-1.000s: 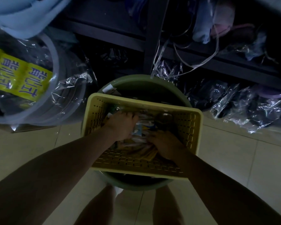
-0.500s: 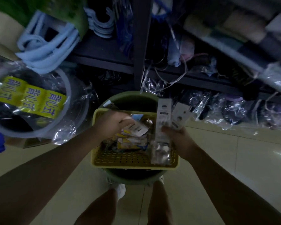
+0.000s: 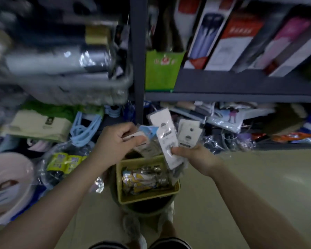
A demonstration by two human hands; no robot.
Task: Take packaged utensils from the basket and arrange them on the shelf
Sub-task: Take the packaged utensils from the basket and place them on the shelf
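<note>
While my right hand pinches two white carded utensil packs by their lower ends, thumb on top and fingers curled beneath, they fan upward side by side in front of the dark shelf upright, the taller one on the left and the shorter one on the right. My left hand is raised level with it just to the left, fingers curled around another small pack with a white edge and a blue corner; I cannot tell whether it holds one or more. Both forearms reach forward from the bottom corners, meeting above the yellow basket. That basket sits on a round green bucket on the floor right below my hands and has a heap of shiny packaged utensils in it, too jumbled to count. Beyond, the shelf board on the right carries a row of upright boxes and a green bag. To the left lie wrapped basins and blue plastic hangers.
</note>
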